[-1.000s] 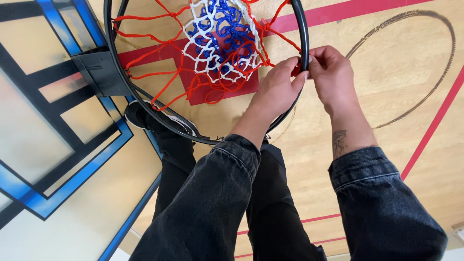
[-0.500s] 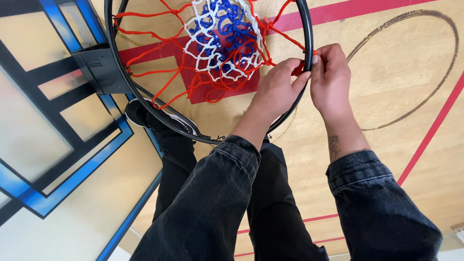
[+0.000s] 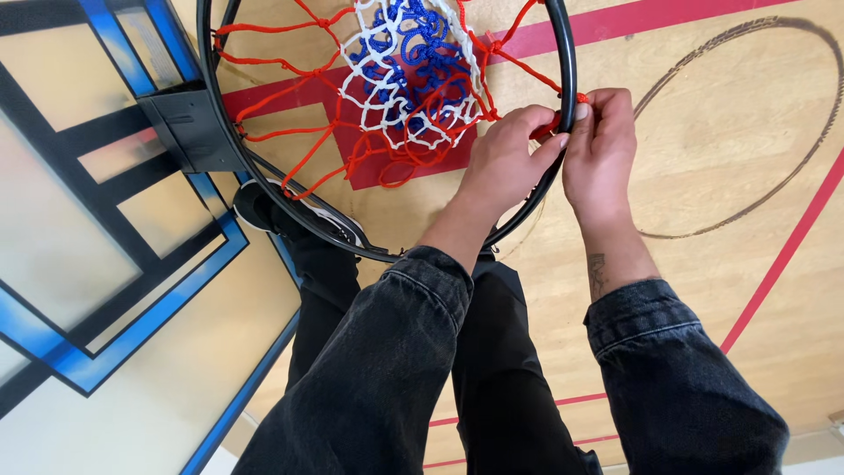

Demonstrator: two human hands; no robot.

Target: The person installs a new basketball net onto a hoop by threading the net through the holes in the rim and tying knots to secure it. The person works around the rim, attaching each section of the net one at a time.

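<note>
Net [image 3: 400, 88]: red, white and blue cord, hung inside the black hoop rim [image 3: 567, 62] beside the backboard [image 3: 105, 229].
Left hand [image 3: 505, 163]: closed on the rim's right side, a red net loop [image 3: 545, 127] pinched at the fingertips.
Right hand [image 3: 602, 149]: closed on the same loop, touching the left hand.
Floor [image 3: 703, 132]: wooden court, seen far below.

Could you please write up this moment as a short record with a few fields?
Setting: gym, seen from above the wooden floor
Left hand: left hand grips the black hoop at its right side
Right hand: right hand pinches a red loop of the net at the hoop
Net: red, white and blue cords
Backboard: clear backboard, blue and black lines, at the left
</note>
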